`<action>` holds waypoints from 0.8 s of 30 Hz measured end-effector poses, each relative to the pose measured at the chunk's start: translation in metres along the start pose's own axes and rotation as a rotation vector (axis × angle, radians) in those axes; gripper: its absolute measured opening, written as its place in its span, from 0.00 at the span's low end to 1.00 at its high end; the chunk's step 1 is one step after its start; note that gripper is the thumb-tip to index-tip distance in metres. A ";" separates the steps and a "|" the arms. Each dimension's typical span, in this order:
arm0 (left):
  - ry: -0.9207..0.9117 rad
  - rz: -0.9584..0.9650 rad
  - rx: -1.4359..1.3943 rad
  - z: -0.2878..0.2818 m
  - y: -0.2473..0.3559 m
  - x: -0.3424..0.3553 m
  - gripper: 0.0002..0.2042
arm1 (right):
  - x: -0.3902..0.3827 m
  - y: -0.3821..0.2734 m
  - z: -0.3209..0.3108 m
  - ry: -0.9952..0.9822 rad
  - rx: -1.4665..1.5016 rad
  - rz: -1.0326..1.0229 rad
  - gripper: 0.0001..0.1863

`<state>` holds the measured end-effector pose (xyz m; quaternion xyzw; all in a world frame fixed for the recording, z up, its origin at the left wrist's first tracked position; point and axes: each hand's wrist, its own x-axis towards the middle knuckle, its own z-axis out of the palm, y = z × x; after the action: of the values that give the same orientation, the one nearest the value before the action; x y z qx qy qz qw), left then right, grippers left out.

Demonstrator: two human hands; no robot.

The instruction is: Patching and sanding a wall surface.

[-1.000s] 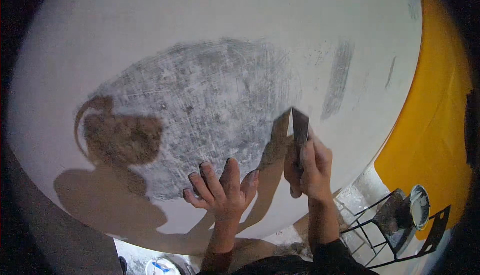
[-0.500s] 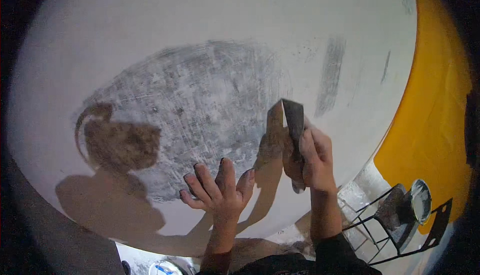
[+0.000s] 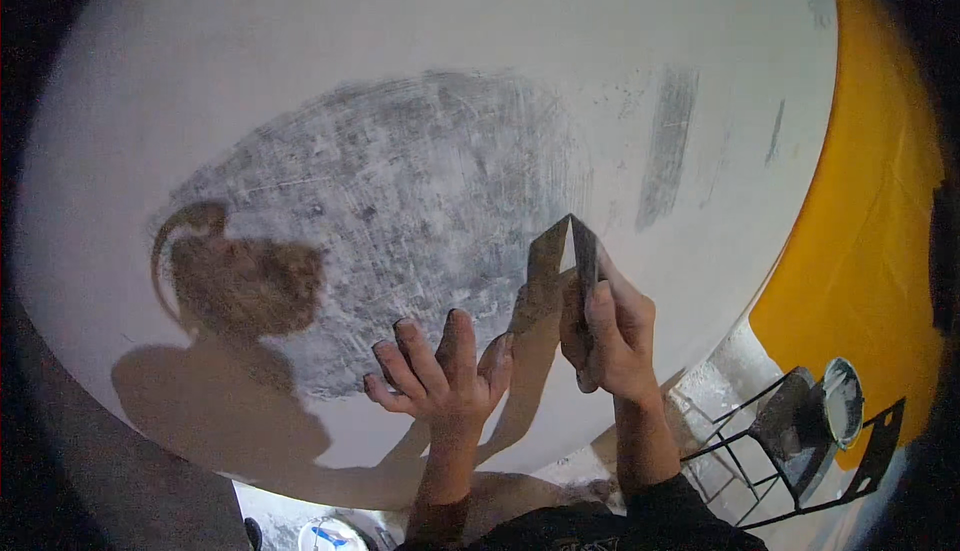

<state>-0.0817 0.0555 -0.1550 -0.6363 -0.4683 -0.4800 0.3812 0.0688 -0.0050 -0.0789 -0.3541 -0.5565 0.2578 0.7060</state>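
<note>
My right hand point(image 3: 628, 343) is closed around the handle of a putty knife point(image 3: 584, 256). The knife points upward, its blade seen nearly edge-on. The blade's far corner meets its own shadow on the white wall point(image 3: 300, 21), at the lower right margin of a large grey, streaky patch point(image 3: 420, 181). To the left of it, my left hand point(image 3: 447, 381) holds nothing, its fingers spread over the patch's lower edge. Whether those fingertips touch the wall, I cannot tell.
At the lower right stands a dark metal-framed chair point(image 3: 790, 441) with a putty-smeared round container point(image 3: 843, 403) on it. An orange-yellow surface point(image 3: 880, 211) borders the wall on the right. A white bucket point(image 3: 335, 536) sits at the bottom. Shadows fall across the wall.
The putty knife has turned more edge-on, and its blade tip sits slightly lower. My right hand has shifted a little down and left. My left hand has moved slightly up, still spread.
</note>
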 end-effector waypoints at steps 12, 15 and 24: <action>-0.026 0.016 0.008 -0.002 -0.001 -0.003 0.30 | 0.004 -0.005 -0.002 -0.008 -0.033 0.028 0.23; 0.037 0.023 -0.008 0.000 0.001 -0.002 0.30 | 0.011 -0.010 -0.004 -0.012 0.026 -0.030 0.23; 0.030 0.036 0.009 -0.002 0.000 -0.001 0.30 | 0.015 -0.013 -0.005 -0.038 0.048 0.004 0.24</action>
<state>-0.0820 0.0534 -0.1558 -0.6357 -0.4530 -0.4806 0.3996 0.0765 -0.0024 -0.0603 -0.3332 -0.5628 0.2792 0.7030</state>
